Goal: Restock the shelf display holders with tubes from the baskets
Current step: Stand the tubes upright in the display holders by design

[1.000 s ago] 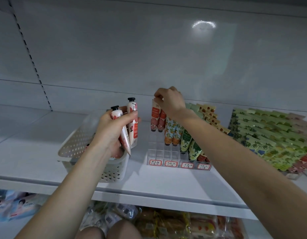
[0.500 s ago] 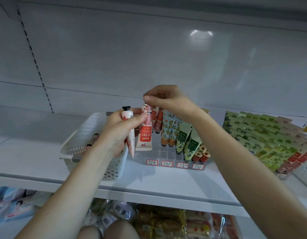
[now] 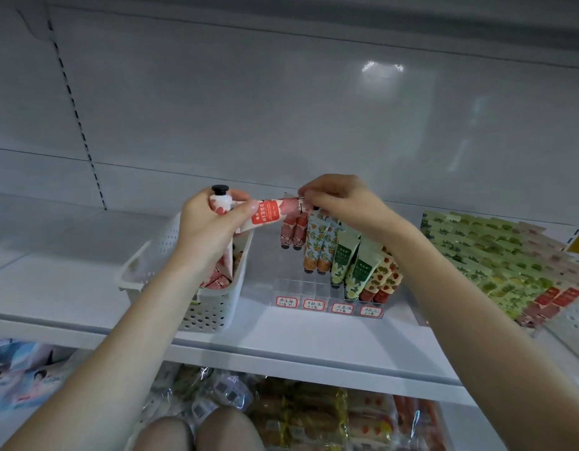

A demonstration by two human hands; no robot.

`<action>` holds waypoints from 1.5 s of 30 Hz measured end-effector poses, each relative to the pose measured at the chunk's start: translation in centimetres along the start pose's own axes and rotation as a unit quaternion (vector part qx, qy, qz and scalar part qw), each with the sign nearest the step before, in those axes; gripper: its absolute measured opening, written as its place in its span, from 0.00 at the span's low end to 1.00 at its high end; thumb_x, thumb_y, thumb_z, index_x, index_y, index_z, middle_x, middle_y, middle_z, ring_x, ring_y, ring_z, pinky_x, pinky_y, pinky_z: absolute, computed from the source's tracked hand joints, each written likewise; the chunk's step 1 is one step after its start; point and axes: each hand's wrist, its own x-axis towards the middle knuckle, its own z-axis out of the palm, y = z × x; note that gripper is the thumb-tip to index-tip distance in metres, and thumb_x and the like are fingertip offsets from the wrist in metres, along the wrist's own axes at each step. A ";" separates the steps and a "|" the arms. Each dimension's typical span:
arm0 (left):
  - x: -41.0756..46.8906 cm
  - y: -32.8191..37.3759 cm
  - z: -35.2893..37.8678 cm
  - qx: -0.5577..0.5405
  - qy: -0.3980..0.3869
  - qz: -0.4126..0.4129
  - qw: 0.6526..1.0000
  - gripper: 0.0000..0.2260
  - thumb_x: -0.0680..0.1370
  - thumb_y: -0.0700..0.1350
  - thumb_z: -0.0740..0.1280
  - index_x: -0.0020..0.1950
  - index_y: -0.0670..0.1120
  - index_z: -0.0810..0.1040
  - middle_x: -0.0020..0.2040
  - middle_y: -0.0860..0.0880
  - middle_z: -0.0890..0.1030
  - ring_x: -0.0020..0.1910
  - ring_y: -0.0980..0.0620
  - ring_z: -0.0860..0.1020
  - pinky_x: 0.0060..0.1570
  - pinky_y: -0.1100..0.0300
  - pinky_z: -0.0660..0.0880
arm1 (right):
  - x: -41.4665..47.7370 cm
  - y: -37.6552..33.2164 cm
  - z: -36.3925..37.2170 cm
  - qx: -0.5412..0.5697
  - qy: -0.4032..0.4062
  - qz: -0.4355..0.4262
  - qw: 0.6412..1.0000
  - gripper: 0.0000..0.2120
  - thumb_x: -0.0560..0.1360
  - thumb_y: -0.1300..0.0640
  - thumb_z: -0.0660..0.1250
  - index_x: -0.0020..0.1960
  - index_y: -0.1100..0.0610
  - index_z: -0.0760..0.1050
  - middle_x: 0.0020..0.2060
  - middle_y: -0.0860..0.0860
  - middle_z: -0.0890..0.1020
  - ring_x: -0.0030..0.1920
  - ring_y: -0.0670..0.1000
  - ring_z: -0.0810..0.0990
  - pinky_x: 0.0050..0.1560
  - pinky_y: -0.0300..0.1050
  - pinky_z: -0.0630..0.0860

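My left hand (image 3: 207,230) grips a pink-and-white tube with a black cap (image 3: 220,201) above the white perforated basket (image 3: 210,307), which holds more pink tubes. A second tube with a red label (image 3: 268,214) lies sideways between my hands. My right hand (image 3: 338,203) pinches its right end, while its left end sits under my left thumb. Below my right hand the clear display holder (image 3: 327,296) carries rows of pink, orange, green and strawberry-print tubes. Its front left slots stand bare.
The white shelf edge (image 3: 281,353) runs across below the holder. Rows of green and red packets (image 3: 509,258) fill the shelf to the right. Wrapped goods (image 3: 314,418) lie on the shelf underneath. A white back panel rises behind.
My right hand left the holder's back row and came to my left hand. It took hold of one of the two tubes there and has swung it from upright to sideways.
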 end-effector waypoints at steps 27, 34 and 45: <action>1.4 -3.1 -3.1 -0.147 0.023 -0.113 0.982 0.09 0.76 0.51 0.66 0.44 0.46 0.73 0.39 0.50 0.83 0.33 0.58 0.79 0.33 0.64 0.76 | 5.7 2.9 3.9 -0.258 0.068 0.043 0.963 0.10 0.71 0.62 0.67 0.53 0.58 0.75 0.44 0.52 0.79 0.41 0.51 0.77 0.34 0.40 0.74; 1.8 -4.6 -3.8 -0.198 0.016 -0.130 0.971 0.11 0.69 0.44 0.71 0.46 0.42 0.74 0.38 0.48 0.83 0.42 0.52 0.82 0.36 0.64 0.78 | 5.5 3.7 5.1 -0.446 0.082 0.041 0.890 0.11 0.75 0.53 0.64 0.56 0.57 0.76 0.45 0.54 0.78 0.53 0.55 0.73 0.45 0.43 0.66; 2.4 -6.4 -4.2 -0.194 0.070 -0.156 0.966 0.09 0.73 0.43 0.71 0.47 0.40 0.75 0.43 0.45 0.82 0.39 0.53 0.83 0.36 0.65 0.78 | 6.5 4.0 4.6 -0.500 0.056 0.054 0.862 0.10 0.78 0.54 0.62 0.56 0.59 0.76 0.49 0.55 0.81 0.54 0.56 0.75 0.53 0.46 0.67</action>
